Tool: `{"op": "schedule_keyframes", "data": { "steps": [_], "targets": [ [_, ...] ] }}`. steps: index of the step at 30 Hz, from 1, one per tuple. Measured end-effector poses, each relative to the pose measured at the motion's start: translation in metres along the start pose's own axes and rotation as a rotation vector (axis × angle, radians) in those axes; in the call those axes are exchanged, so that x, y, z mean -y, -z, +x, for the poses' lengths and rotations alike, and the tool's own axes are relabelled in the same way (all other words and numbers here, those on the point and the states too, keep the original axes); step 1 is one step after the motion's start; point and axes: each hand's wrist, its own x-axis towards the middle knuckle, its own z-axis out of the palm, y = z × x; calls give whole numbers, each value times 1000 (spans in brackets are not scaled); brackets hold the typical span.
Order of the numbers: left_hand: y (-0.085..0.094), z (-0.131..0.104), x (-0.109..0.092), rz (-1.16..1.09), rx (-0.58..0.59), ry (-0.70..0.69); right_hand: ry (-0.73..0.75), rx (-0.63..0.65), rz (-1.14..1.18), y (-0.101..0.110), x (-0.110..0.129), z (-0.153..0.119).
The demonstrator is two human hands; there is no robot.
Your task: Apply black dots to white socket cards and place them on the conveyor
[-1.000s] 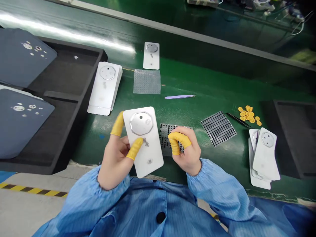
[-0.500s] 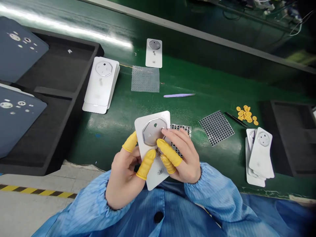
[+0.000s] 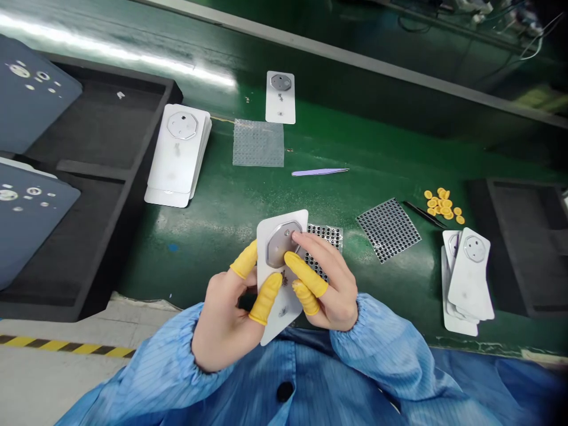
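Note:
A white phone back cover (image 3: 271,324) with a silver octagonal camera plate (image 3: 277,248) is tilted up in front of my body. My left hand (image 3: 231,319) grips its left side, the yellow finger-cotted thumb on the face and other fingers behind. My right hand (image 3: 328,284) is closed at its right side, with bent fingertips on or close to the camera plate. Yellow cots cover its thumb and index finger. Whether a small part sits under those fingertips is hidden. Behind the right hand lies a sheet of small black dots (image 3: 326,236).
Stacked white covers lie at left (image 3: 173,160) and right (image 3: 473,278); a single cover (image 3: 280,109) lies farther back. Around them are a bubble-textured sheet (image 3: 258,144), purple tweezers (image 3: 317,172), another dotted sheet (image 3: 388,231), black tweezers (image 3: 423,214), yellow finger cots (image 3: 439,204) and a black tray (image 3: 97,136).
The phone back cover has turned, its left edge swinging right and its top dropping slightly. My left hand has shifted right with it, while my right hand has hardly moved.

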Motion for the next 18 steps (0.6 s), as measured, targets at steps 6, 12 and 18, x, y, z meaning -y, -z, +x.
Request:
{"op": "schedule_keyframes", "data": {
  "steps": [6, 12, 18],
  "targets": [
    [1, -1, -8, -107, 2, 84, 66, -26, -56, 8, 2, 2],
    [1, -2, -11, -103, 61, 91, 76, 74, -128, 23, 4, 12],
    [3, -6, -7, -95, 21, 117, 70, 147, -77, 22, 1, 13]
  ]
}}
